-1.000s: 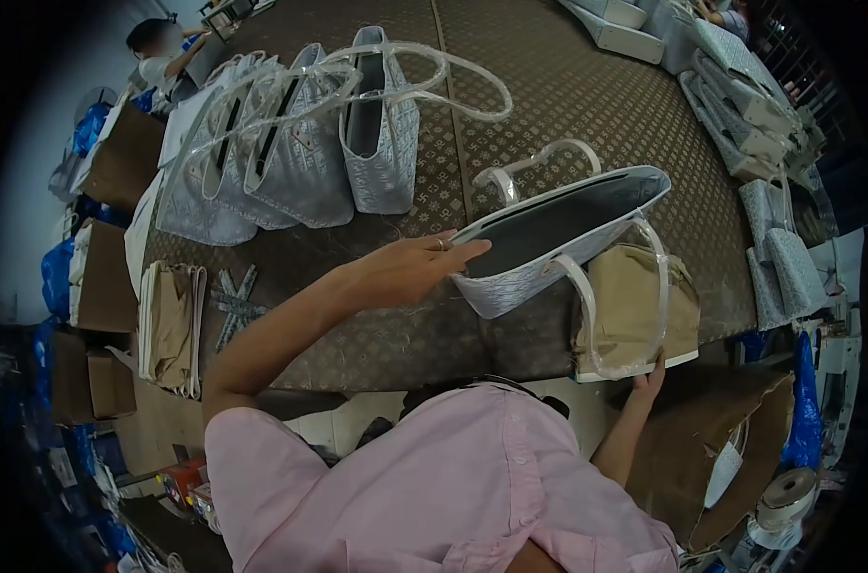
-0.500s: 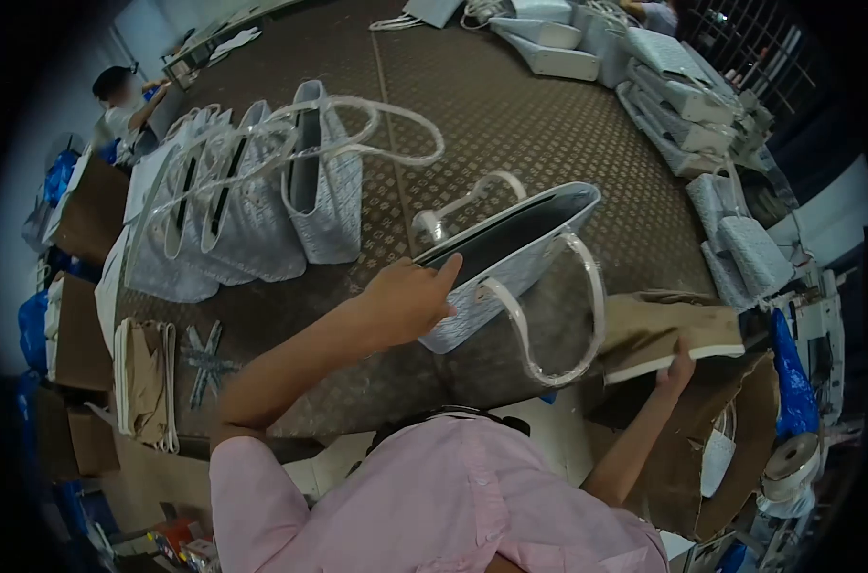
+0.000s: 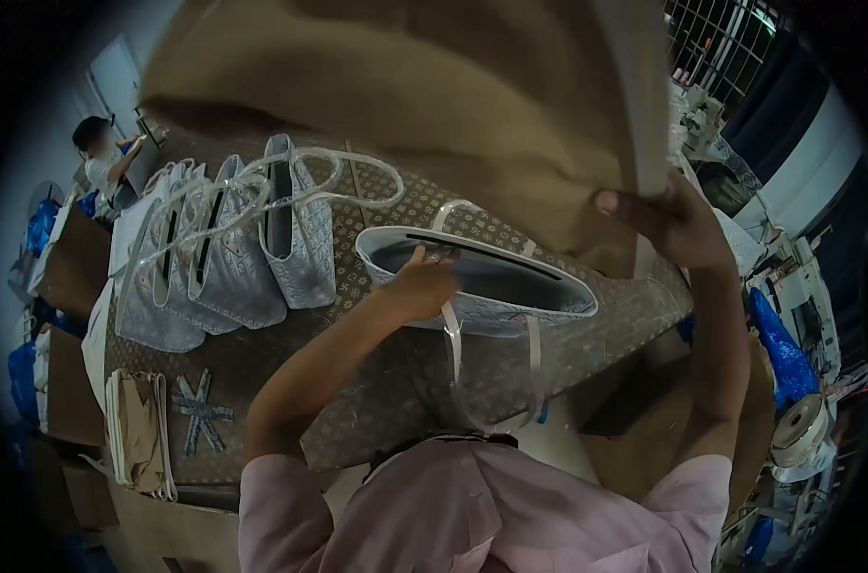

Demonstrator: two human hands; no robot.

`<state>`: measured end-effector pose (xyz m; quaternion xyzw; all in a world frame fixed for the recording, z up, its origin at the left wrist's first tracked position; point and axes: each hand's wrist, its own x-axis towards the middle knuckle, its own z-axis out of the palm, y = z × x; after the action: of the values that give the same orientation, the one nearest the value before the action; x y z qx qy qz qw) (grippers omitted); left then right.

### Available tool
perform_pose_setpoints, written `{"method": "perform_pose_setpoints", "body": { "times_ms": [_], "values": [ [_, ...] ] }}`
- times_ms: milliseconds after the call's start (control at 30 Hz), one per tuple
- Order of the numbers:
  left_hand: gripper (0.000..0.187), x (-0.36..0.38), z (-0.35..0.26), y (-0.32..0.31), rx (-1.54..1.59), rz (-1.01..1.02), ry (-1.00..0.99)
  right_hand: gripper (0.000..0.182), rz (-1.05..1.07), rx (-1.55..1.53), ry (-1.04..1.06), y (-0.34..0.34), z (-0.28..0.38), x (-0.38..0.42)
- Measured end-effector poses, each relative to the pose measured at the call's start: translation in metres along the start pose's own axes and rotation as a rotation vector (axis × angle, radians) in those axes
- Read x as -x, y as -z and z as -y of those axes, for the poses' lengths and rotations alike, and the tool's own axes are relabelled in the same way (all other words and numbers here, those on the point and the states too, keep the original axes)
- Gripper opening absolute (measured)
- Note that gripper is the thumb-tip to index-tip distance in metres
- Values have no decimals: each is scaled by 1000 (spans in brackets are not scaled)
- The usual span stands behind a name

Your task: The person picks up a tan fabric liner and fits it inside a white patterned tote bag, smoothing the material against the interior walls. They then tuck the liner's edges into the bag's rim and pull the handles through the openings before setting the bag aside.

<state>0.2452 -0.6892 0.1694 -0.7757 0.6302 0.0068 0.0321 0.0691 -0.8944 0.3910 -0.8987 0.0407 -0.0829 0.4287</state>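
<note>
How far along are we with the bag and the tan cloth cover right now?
Done: four silver bags stand in a row on the table. In hand: the left hand holds the rim of an open silver tote, and the right hand lifts a tan cloth cover above it. Left: the tote is not yet in the cover. More folded tan covers lie at the table's left edge.

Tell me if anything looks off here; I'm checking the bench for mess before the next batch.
Nothing looks damaged or spilled. The tan bag, raised in the right hand, blocks much of the view. The left hand holds open the rim of the tote lying at the table edge; its straps hang over. Other totes stand in a row.
</note>
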Motion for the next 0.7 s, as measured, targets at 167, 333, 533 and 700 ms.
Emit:
{"method": "perform_pose_setpoints", "body": {
  "times_ms": [167, 333, 533, 700],
  "values": [
    [48, 17, 18, 5, 289, 62, 50, 41, 261, -271, -12, -52, -14, -42],
    [48, 29, 22, -46, -301, -603, -155, 41, 256, 161, -70, -51, -48, -76],
    [37, 28, -3, 3, 221, -74, -167, 36, 302, 448, -192, -48, -88, -70],
    [34, 32, -19, -2, -95, -220, -87, 34, 81, 481, -122, -34, -108, -46]
  ]
}}
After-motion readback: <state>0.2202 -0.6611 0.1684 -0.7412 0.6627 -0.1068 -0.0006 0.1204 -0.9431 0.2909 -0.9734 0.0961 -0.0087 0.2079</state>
